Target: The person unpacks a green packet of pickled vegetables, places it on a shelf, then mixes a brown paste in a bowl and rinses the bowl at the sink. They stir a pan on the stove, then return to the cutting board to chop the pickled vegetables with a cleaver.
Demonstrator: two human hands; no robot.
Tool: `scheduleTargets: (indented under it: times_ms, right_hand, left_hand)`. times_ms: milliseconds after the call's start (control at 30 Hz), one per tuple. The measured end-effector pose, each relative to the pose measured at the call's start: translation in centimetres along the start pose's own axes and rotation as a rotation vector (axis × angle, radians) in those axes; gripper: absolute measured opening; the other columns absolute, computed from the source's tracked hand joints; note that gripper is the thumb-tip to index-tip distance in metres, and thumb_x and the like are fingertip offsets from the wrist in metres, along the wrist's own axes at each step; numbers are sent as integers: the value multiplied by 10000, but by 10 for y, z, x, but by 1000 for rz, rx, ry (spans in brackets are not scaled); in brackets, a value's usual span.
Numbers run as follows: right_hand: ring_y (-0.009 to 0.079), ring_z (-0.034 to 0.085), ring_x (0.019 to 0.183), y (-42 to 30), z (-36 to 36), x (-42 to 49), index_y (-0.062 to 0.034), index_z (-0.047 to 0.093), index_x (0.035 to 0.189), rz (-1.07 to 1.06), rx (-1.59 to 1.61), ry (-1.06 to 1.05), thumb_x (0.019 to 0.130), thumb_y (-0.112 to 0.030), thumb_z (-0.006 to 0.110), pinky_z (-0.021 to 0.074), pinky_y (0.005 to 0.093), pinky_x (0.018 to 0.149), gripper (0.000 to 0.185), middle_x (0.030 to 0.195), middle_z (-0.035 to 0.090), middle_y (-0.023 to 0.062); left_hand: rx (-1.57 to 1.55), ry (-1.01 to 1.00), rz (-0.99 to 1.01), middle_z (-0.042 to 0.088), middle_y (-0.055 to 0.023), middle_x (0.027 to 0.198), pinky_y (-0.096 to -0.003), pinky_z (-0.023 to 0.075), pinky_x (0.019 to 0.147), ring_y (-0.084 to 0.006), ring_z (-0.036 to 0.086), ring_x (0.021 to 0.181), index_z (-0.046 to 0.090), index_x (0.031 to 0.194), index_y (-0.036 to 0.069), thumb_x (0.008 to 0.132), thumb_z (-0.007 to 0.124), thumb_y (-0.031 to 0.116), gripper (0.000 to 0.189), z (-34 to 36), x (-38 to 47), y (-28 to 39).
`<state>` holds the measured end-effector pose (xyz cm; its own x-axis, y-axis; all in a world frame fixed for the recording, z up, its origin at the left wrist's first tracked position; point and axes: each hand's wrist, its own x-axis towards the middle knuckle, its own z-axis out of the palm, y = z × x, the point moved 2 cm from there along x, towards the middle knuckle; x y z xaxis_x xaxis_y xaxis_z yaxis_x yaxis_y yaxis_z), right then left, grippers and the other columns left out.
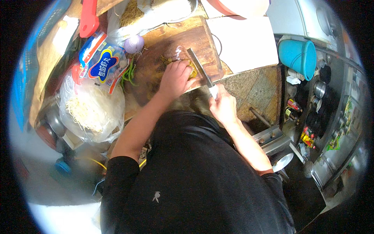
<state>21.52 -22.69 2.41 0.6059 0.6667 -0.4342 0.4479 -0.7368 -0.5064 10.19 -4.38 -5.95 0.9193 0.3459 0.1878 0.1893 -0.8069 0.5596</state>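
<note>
A wooden cutting board (204, 35) lies before me. My left hand (176, 77) presses on a yellow-green piece of food (192, 70), whose exact kind I cannot tell, with its fingers curled over it. My right hand (224, 104) grips the white handle of a knife (200, 66). The blade is seen nearly edge-on, over the board just right of the food and apart from my left fingertips. Small dark bits lie beyond my left fingers. Green chili peppers (128, 74) and a peeled purple onion (134, 44) are at the board's left side.
Left are a printed plastic food package (103, 63) and a clear bag of bean sprouts (84, 114). Noodles (131, 13) in a bag lie beyond the board, near a red plastic handle (89, 20). A white board (245, 44) and a blue bucket (296, 58) stand right.
</note>
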Motion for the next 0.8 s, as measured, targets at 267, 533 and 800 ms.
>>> scheduleTargets:
  times_ms: [267,533,800]
  right_hand:
    - [468,735,853,-14,14,6,-27,535,1216,-2,-216,-111,897,-116,658,598,553,793,354,1079,698,257]
    - [514,720,877,-20,28,43,-13,496,1191,6,-210,-139,886,-72,640,584,592,807,342,1047,707,316]
    - [494,716,976,-15,24,75,-8,523,1196,7,-57,-189,859,-78,686,576,572,876,380,1080,700,314]
  left_hand:
    - [8,-147,-56,583,-150,1206,-460,481,980,-349,555,1147,639,1176,32,816,806,340,502,5,5,-10]
    - [-53,-150,-104,570,-189,1205,-502,477,977,-410,559,1123,618,1199,25,824,813,353,535,6,9,-10]
    - [-40,-104,-139,580,-193,1162,-505,481,954,-416,566,1081,617,1159,49,833,824,335,480,8,-1,-8]
